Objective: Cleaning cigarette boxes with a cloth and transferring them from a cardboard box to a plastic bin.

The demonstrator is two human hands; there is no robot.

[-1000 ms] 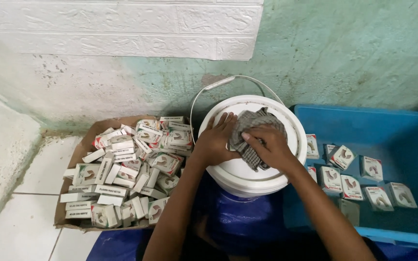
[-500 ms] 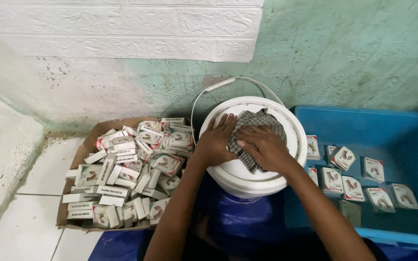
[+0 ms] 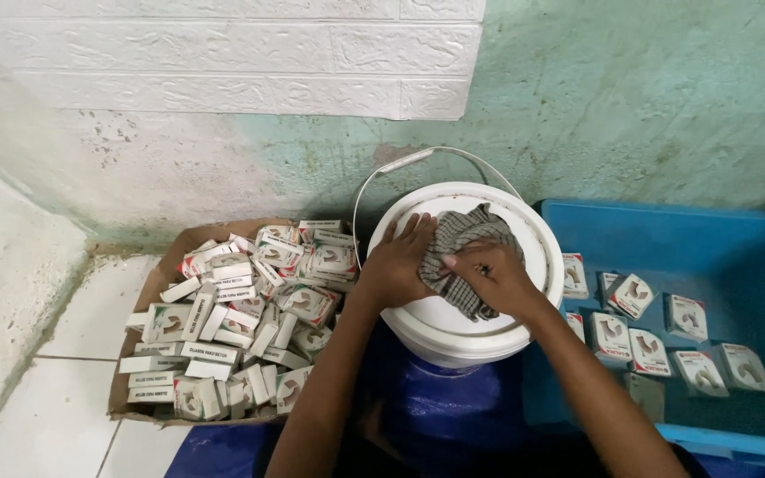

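Here the white bucket (image 3: 467, 292) stands in the middle against the green wall (image 3: 630, 97), its lid on and its wire handle (image 3: 418, 159) raised behind it. A checked grey cloth (image 3: 462, 257) lies crumpled on the lid, and both hands rest on it. The left hand (image 3: 397, 261) lies flat on the lid's left part, fingers spread and its grip wide, with the fingertips touching the cloth's left edge. The right hand (image 3: 493, 274) lies curled on the cloth's right part, its grip narrow and the fingers pinching a fold of the fabric. Left of the bucket sits a cardboard box (image 3: 166, 274) heaped with small white cartons (image 3: 241, 310). Right of the bucket is a blue tray (image 3: 710, 239) with more such cartons (image 3: 648, 350) set upright and apart
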